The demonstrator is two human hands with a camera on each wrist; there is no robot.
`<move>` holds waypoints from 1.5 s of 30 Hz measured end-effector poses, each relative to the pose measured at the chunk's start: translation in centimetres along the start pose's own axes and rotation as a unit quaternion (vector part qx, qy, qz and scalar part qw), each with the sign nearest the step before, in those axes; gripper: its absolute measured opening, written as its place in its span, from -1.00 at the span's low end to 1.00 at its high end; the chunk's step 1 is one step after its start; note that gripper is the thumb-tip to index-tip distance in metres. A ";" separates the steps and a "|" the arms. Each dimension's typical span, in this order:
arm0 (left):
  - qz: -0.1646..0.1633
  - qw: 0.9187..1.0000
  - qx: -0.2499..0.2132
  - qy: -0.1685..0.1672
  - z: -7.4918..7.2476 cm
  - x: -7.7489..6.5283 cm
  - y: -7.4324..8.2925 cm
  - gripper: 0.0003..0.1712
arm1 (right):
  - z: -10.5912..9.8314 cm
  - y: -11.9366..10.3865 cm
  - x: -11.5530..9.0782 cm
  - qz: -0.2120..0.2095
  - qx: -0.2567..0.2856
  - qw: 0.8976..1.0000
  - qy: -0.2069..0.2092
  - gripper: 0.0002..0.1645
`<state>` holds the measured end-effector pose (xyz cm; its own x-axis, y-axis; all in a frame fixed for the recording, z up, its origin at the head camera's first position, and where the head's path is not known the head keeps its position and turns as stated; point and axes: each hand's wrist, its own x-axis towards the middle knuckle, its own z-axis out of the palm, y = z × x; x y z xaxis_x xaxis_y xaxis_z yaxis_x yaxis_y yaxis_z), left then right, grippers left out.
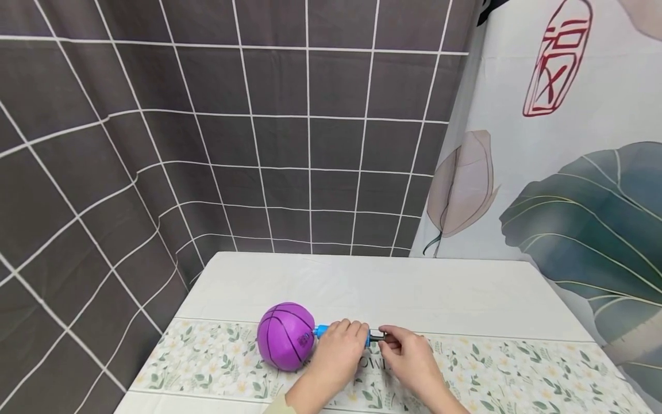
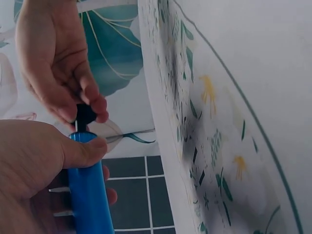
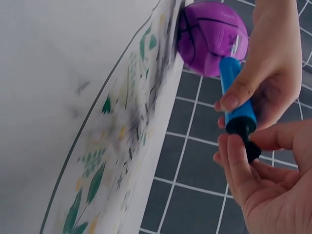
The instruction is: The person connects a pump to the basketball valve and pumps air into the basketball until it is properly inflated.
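A purple ball (image 1: 286,336) with black basketball lines sits on the table, left of both hands. Against its right side points the nozzle end of a blue hand pump (image 3: 235,92). My left hand (image 1: 338,351) grips the pump's blue barrel (image 2: 90,195), fingers wrapped round it. With thumb and fingers, my right hand (image 1: 411,359) pinches the black handle (image 2: 86,113) at the other end. A short stretch of rod shows between the handle and the barrel. The needle's entry into the ball is too small to make out.
The white table (image 1: 362,282) bears a floral cloth band (image 1: 517,368) along its near part. Behind and to the left hangs a dark grid-patterned curtain (image 1: 274,144). A white curtain with leaf prints (image 1: 595,230) hangs at the right.
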<state>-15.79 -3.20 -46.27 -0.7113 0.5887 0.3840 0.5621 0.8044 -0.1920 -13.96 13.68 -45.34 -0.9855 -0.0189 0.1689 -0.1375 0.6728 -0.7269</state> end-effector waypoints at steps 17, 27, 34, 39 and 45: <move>-0.012 1.000 -0.017 -0.015 0.3 -0.3 -1.1 -0.51 | -4.6 4.1 -0.1 0.078 -0.050 0.996 -0.001 -0.63; -0.011 1.000 -0.012 -0.004 0.4 -0.3 -0.9 -0.57 | -4.9 4.3 -0.3 0.069 -0.049 0.996 0.005 -0.62; -0.009 1.000 0.000 -0.015 0.0 0.0 -0.5 -0.56 | -2.9 2.2 -0.4 0.034 -0.067 0.997 0.031 -0.64; -0.001 1.000 0.012 -0.025 -0.1 0.0 0.1 -0.52 | -1.2 0.7 -0.4 0.027 -0.046 0.998 0.024 -0.67; 0.007 1.000 0.018 -0.011 -0.2 -0.1 0.4 -0.55 | 0.0 -0.1 -0.4 0.006 -0.019 1.000 0.010 -0.70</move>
<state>-15.41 -2.97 -46.18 -0.7124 0.6017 0.3613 0.5575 0.7978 -0.2295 -13.57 13.62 -45.32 -0.9848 0.0034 0.1737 -0.1216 0.7003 -0.7034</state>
